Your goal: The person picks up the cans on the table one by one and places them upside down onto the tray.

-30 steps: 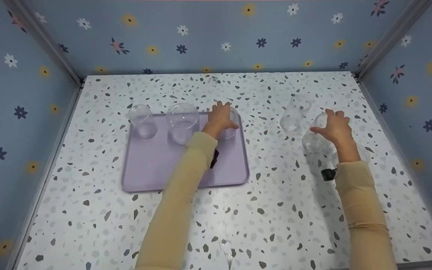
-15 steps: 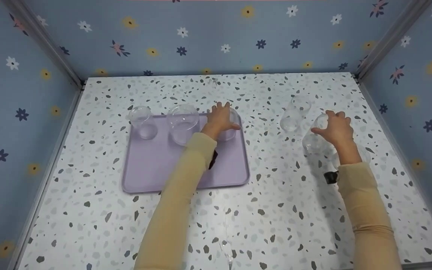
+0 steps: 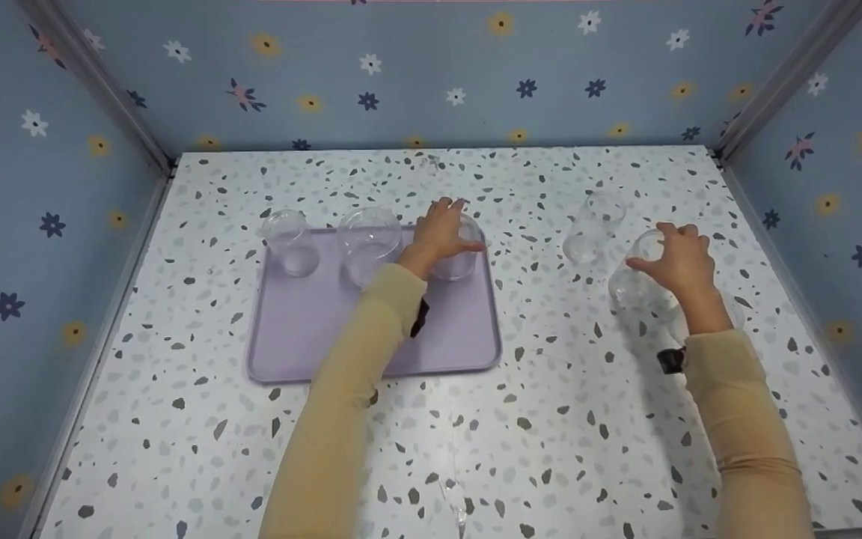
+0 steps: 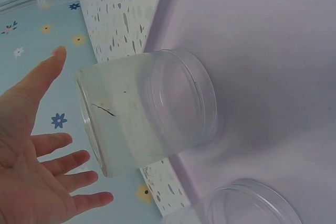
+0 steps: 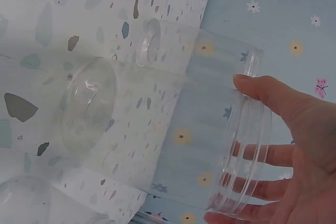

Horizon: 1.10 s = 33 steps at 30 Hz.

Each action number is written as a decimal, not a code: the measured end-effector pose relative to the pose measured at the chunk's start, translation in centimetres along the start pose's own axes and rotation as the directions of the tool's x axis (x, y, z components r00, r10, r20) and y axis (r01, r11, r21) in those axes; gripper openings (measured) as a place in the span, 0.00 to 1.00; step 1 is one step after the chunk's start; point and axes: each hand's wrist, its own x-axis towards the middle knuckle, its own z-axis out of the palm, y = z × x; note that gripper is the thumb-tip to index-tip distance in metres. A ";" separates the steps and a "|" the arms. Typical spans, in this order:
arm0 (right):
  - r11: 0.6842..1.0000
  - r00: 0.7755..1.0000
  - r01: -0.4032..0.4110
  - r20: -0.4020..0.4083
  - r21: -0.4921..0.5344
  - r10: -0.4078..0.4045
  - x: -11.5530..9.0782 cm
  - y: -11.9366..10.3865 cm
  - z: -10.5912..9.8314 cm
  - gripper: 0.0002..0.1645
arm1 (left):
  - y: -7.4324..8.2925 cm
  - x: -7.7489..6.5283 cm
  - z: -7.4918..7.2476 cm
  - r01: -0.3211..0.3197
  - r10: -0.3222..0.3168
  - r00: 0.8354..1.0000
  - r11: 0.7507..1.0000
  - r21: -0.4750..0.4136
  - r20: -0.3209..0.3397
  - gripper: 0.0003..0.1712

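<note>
A lilac tray (image 3: pixel 304 329) bears clear plastic jars along its far edge: a narrow one (image 3: pixel 296 258) at left, a wider one (image 3: pixel 368 243) in the middle, and one (image 3: pixel 457 258) at right. Over the right one is my left hand (image 3: pixel 442 236), its fingers spread; in the left wrist view the hand (image 4: pixel 47 156) stands just off that jar's rim, with no finger closed on it. To the right, on the speckled table, my right hand (image 3: pixel 682 262) holds a clear jar (image 5: pixel 142 129) around its rim, thumb on one side and fingers on the other.
Behind the held jar is a slimmer clear jar (image 3: pixel 592 228) on the table. Another clear container (image 3: pixel 734 311) is partly hidden by the right wrist. Blue flowered panels (image 3: pixel 431 75) wall the back and both sides of the table (image 3: pixel 551 419).
The view has shifted slightly. My left forearm has swung a little to the left, and my right wrist slightly to the right. The jars stay where they were.
</note>
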 end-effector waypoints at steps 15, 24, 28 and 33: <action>0.996 0.995 0.081 -0.060 0.023 -0.079 -1.6 -1.8 -0.8 0.48 | 0.7 -1.4 -1.2 -0.111 0.107 0.977 0.994 -0.011 -0.184 0.35; 0.991 0.988 0.129 -0.085 0.035 -0.126 -2.9 -3.2 -0.9 0.49 | 1.0 -2.7 -1.4 -0.127 0.104 0.959 0.989 -0.072 -0.264 0.33; 0.986 0.981 0.161 -0.119 0.046 -0.154 -3.4 -3.9 -0.7 0.47 | 1.2 -3.3 -1.5 -0.151 0.111 0.945 0.982 -0.110 -0.306 0.31; 0.981 0.972 0.182 -0.165 0.066 -0.169 -3.9 -4.8 -0.2 0.47 | 1.2 -4.0 -1.3 -0.182 0.113 0.926 0.970 -0.163 -0.359 0.29</action>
